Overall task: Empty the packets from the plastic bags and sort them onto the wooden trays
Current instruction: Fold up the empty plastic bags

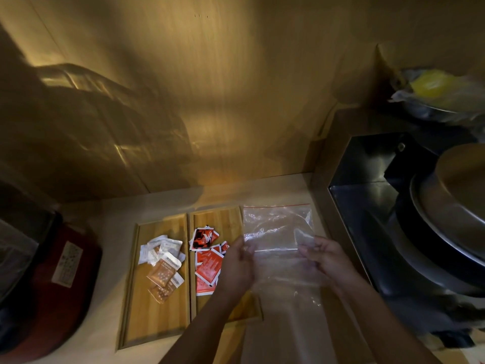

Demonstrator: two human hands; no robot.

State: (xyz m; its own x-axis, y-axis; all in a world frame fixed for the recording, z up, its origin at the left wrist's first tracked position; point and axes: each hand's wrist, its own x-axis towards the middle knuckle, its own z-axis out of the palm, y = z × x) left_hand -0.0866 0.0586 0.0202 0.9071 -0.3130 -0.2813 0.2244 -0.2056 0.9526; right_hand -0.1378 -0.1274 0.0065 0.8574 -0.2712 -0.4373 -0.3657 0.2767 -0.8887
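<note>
Both hands hold one clear plastic bag (278,229) over the table's (105,258) right side. Left hand (237,264) pinches its left edge, and right hand (324,254) pinches its right edge. Beside them sit two wooden trays. Left tray (147,319) holds white and brown packets (162,261). Right tray (217,216) holds red packets (208,266).

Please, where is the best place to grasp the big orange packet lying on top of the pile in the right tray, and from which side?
Probably its near-left corner, approached from above on the left side. The orange packet lies flat on other packets in the right wooden tray, and the left hand covers its right edge, so the left corner is freest.
</note>
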